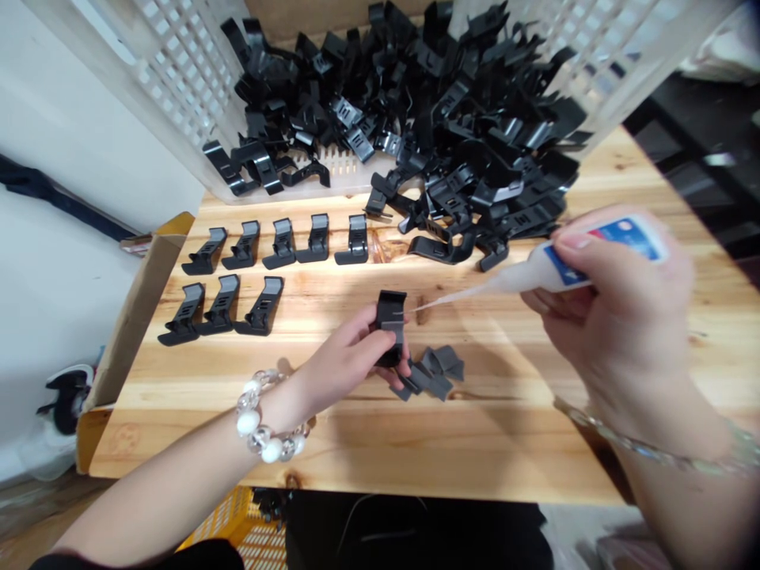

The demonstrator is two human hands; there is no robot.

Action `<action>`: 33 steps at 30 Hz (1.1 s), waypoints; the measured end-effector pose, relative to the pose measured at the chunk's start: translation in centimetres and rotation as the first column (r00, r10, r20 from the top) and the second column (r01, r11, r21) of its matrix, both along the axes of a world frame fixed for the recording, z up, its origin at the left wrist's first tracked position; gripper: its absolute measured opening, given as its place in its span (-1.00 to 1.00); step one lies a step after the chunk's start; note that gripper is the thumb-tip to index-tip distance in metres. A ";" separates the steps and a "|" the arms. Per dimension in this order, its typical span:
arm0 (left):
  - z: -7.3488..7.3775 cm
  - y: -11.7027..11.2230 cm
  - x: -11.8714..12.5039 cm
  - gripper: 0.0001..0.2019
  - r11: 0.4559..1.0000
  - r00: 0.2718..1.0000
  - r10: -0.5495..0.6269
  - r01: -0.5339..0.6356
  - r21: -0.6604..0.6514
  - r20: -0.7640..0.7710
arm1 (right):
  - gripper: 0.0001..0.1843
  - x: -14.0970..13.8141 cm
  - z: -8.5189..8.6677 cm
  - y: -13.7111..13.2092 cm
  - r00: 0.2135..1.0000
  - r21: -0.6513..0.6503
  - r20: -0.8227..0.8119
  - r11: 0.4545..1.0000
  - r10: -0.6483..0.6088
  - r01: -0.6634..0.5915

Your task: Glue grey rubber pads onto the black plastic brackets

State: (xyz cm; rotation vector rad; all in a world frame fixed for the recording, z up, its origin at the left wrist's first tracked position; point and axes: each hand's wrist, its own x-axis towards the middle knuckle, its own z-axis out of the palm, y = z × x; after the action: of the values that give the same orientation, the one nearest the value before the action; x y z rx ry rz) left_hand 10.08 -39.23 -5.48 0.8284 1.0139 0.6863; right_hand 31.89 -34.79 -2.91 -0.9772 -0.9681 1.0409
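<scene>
My left hand (pixel 362 348) grips a black plastic clip (pixel 390 321) upright above the table. In my right hand (pixel 617 309) is a white glue bottle (pixel 552 265) with a blue label, tilted so its long thin nozzle points left. The nozzle's tip is at the upper part of the clip; whether it touches cannot be made out. Just beside my left hand lies a small pile of dark grey pads (pixel 436 370). Two rows of similar black clips (pixel 221 303) with grey patches stand on the table to the left.
A white plastic basket (pixel 190 87) lies at the back, with a heap of black clips (pixel 427 119) spilling onto the wooden table (pixel 475 443). Along the left edge is a cardboard box (pixel 127 309). A yellow basket (pixel 237 514) sits below the front edge.
</scene>
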 end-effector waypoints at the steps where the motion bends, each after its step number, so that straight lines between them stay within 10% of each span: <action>1: 0.0 0.0 0.0 -0.81 1.000 1.000 0.002 -0.002 -0.001 0.001 | -0.87 0.0 0.0 0.0 1.000 0.005 0.004 1.000 0.005 -0.005; 33: 0.1 0.0 0.1 -0.83 1.000 1.000 -0.006 0.006 -0.014 -0.011 | -0.84 -0.3 0.1 -0.2 1.000 0.032 0.000 0.999 0.006 -0.005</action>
State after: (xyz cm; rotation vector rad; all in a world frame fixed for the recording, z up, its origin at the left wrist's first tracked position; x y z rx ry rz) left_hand 10.17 -39.21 -5.40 0.8235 1.0250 0.6694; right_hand 31.63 -34.98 -2.78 -0.9482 -0.9849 1.0271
